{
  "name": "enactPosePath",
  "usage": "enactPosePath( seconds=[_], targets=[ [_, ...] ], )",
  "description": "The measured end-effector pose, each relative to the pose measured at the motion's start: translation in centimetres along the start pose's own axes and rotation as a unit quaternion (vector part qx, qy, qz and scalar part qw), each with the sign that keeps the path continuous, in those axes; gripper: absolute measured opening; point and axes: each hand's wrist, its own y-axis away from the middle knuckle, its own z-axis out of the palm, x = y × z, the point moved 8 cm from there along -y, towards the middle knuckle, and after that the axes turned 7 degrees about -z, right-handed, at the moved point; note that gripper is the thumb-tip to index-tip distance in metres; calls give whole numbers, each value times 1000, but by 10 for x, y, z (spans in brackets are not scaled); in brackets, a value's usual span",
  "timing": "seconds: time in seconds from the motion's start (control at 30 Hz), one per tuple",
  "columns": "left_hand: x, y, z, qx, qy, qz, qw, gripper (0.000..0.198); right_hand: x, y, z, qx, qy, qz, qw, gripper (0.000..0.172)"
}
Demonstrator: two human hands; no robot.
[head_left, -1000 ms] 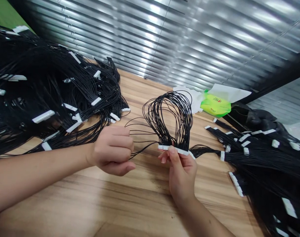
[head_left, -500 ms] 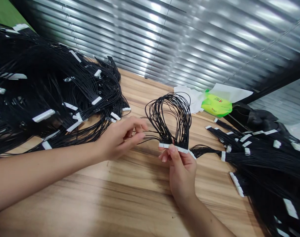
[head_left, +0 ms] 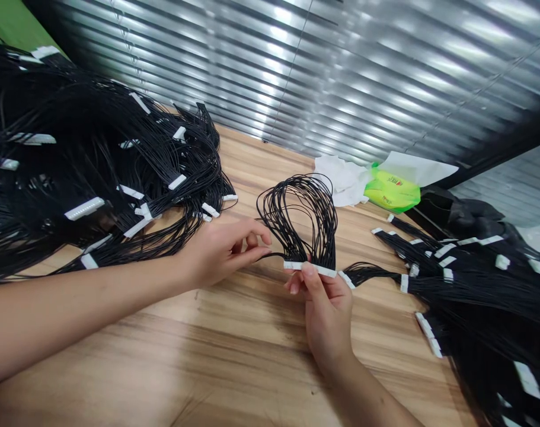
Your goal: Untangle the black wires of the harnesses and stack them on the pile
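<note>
Between the thumb and fingers of my right hand (head_left: 329,314) is a long white connector (head_left: 291,265). Black wires rise from it in a round loop (head_left: 329,225) above the table. My left hand (head_left: 227,249) is closed in a pinch just left of the connector. A thin bunch of black wires (head_left: 274,255) runs from its fingertips to the connector's left end. The tips of those wires are hidden by the fingers. Right of the connector, a smaller white connector (head_left: 347,279) with black wires lies on the table.
A big heap of black wire harnesses (head_left: 83,112) with white connectors covers the left side. Another pile (head_left: 487,296) lies along the right. White paper (head_left: 338,181) and a green-yellow packet (head_left: 392,190) sit at the back, before a corrugated metal wall (head_left: 270,77).
My left fingers have closed on the loose wires, which were fanned out before and now run together. The wire loop and connector have shifted slightly left in my right hand.
</note>
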Motion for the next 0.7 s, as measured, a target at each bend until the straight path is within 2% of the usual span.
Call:
enactPosePath(
  seconds=[0.1,0.27,0.4,0.5,0.7],
  targets=[
    [5,1,-2,7,-11,31,999,10,-1,1,1,-8,4,-4,1000,16],
    [18,4,-5,12,-50,128,990,21,-2,2,2,-20,23,-13,999,18],
    [21,5,-5,13,-88,159,983,23,-2,2,2,-18,18,-11,1000,17],
    [22,6,-5,12,-94,164,982,22,-1,2,3,-17,16,-5,1000,17],
    [20,2,-3,10,-95,128,987,16,2,2,4,-27,17,0,999,15]
  ],
)
